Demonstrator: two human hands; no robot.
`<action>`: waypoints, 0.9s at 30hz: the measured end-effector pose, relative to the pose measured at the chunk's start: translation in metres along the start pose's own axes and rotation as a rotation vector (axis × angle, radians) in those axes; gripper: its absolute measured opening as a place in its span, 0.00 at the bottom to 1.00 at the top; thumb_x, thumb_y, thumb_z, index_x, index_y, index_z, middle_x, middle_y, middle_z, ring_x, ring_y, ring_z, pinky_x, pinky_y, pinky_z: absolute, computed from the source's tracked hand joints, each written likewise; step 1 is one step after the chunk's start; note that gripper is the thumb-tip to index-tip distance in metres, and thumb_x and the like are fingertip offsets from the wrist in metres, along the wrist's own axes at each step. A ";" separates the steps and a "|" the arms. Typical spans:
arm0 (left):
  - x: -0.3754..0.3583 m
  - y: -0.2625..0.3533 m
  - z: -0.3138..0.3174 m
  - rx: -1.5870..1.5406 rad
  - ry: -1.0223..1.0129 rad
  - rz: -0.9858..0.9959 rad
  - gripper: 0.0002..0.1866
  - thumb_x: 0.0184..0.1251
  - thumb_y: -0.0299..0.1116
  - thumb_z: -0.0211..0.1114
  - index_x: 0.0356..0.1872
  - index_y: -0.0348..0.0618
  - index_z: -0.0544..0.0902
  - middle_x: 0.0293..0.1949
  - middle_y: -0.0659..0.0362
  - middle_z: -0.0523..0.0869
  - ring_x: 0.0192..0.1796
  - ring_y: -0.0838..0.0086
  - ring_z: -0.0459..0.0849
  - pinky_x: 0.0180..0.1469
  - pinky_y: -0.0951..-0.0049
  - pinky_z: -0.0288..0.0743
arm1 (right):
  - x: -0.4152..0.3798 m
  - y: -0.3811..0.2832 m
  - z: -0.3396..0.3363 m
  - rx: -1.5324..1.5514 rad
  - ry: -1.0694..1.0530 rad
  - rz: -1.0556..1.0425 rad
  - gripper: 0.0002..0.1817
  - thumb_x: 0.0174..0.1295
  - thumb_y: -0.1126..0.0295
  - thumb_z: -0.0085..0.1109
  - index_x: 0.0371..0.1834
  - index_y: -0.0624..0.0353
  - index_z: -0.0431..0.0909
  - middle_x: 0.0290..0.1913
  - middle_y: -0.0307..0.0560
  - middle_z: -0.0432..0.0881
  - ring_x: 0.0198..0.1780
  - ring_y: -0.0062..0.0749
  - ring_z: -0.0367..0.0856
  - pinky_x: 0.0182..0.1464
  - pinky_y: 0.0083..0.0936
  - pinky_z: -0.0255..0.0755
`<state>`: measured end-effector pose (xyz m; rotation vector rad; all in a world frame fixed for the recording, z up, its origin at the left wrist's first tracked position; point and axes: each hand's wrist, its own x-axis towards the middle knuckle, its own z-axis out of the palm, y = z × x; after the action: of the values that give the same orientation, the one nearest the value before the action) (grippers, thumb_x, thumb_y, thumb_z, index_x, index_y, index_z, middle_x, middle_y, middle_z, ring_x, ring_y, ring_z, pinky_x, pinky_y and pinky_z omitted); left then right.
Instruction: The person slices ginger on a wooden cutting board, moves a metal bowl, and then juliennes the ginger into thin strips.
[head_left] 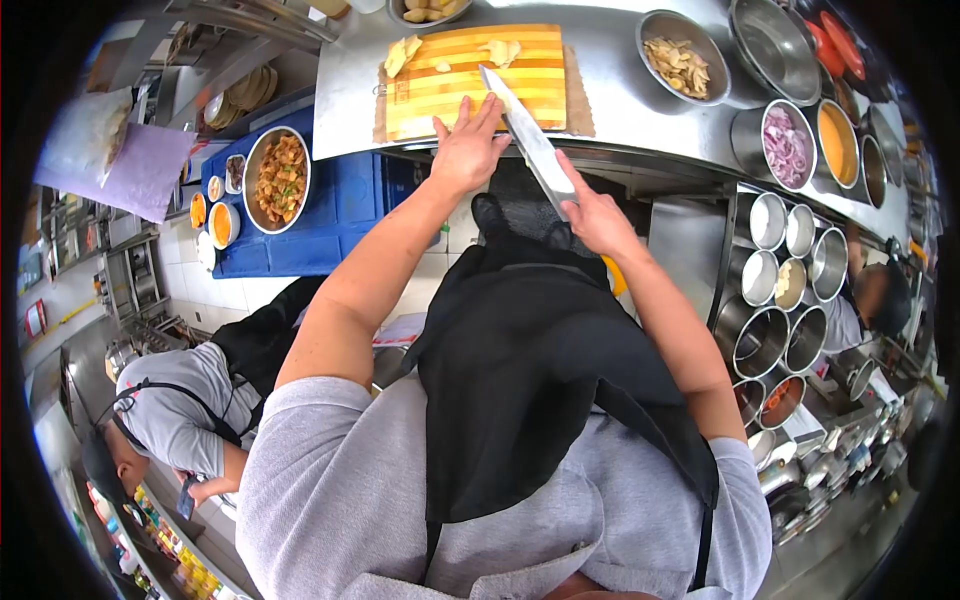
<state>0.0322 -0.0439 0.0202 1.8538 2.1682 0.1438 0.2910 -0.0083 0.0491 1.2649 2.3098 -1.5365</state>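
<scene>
My right hand [597, 215] grips a large kitchen knife [535, 145], its wide blade slanting up and left across the front edge of a striped wooden cutting board [545, 95]. My left hand [468, 148] lies at the front of the board with its fingers stretched out, fingertips right beside the blade. Pale yellow, knobbly pieces that look like ginger [402, 55] rest at the board's far left. A similar piece [500, 52] sits near the knife tip, and a small bit [443, 67] lies between them.
Right of the board stands a metal bowl [645, 45] of pale slices. Beyond are a pot [745, 140] of chopped purple onion and a container of orange sauce [837, 145]. A bowl of cooked food [250, 190] rests on a blue surface at left. A co-worker [180, 390] bends at lower left.
</scene>
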 end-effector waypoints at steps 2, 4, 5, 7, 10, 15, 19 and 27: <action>0.003 0.000 -0.006 -0.094 0.099 -0.033 0.32 0.79 0.45 0.61 0.80 0.51 0.68 0.81 0.54 0.67 0.82 0.48 0.62 0.74 0.20 0.50 | -0.005 -0.013 0.005 -0.162 0.074 0.040 0.45 0.75 0.66 0.55 0.88 0.26 0.39 0.41 0.76 0.86 0.47 0.74 0.85 0.52 0.62 0.77; 0.017 -0.004 -0.006 -0.162 0.289 -0.027 0.30 0.70 0.42 0.70 0.72 0.51 0.76 0.71 0.56 0.79 0.74 0.51 0.74 0.70 0.29 0.62 | -0.008 -0.018 0.009 -0.197 0.123 0.006 0.45 0.74 0.67 0.55 0.88 0.28 0.40 0.38 0.75 0.86 0.43 0.74 0.86 0.49 0.63 0.78; 0.024 -0.007 -0.005 -0.177 0.322 -0.052 0.30 0.67 0.42 0.73 0.70 0.52 0.78 0.67 0.56 0.81 0.71 0.53 0.76 0.68 0.36 0.65 | -0.009 -0.018 0.012 -0.222 0.129 0.001 0.45 0.74 0.67 0.55 0.88 0.30 0.39 0.37 0.74 0.87 0.42 0.73 0.86 0.48 0.63 0.79; 0.035 -0.010 -0.007 -0.135 0.393 -0.064 0.31 0.59 0.42 0.79 0.64 0.53 0.81 0.57 0.57 0.86 0.63 0.57 0.81 0.64 0.50 0.71 | -0.010 -0.021 0.011 -0.276 0.126 -0.008 0.46 0.74 0.68 0.54 0.89 0.34 0.38 0.35 0.72 0.87 0.40 0.72 0.87 0.45 0.62 0.80; 0.042 -0.012 -0.020 -0.289 0.219 -0.177 0.24 0.57 0.42 0.79 0.56 0.54 0.85 0.53 0.61 0.88 0.63 0.58 0.80 0.67 0.48 0.65 | -0.013 -0.031 0.005 -0.298 0.107 0.011 0.46 0.74 0.68 0.54 0.89 0.33 0.38 0.35 0.71 0.87 0.39 0.71 0.87 0.45 0.61 0.80; 0.041 -0.033 -0.016 -0.305 0.228 -0.097 0.15 0.55 0.36 0.81 0.41 0.44 0.87 0.43 0.57 0.86 0.49 0.61 0.85 0.55 0.57 0.78 | -0.012 -0.030 0.000 -0.331 0.112 -0.008 0.46 0.74 0.69 0.54 0.89 0.34 0.39 0.34 0.69 0.87 0.38 0.71 0.86 0.44 0.62 0.79; 0.027 -0.040 -0.016 -0.563 0.373 0.029 0.09 0.56 0.25 0.77 0.37 0.40 0.85 0.42 0.55 0.85 0.42 0.57 0.87 0.46 0.65 0.82 | -0.013 -0.022 0.000 -0.332 0.136 -0.028 0.45 0.73 0.69 0.53 0.89 0.32 0.40 0.35 0.68 0.88 0.38 0.67 0.87 0.43 0.58 0.79; 0.001 -0.036 -0.042 -0.584 0.635 0.176 0.15 0.56 0.13 0.68 0.44 0.39 0.83 0.46 0.55 0.88 0.45 0.64 0.89 0.47 0.68 0.84 | -0.016 -0.001 -0.003 -0.207 0.279 0.067 0.45 0.73 0.67 0.54 0.89 0.31 0.41 0.35 0.67 0.87 0.40 0.67 0.86 0.45 0.57 0.77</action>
<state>-0.0135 -0.0444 0.0513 1.7690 1.9641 1.4003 0.3017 -0.0150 0.0592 1.5652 2.4808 -1.1260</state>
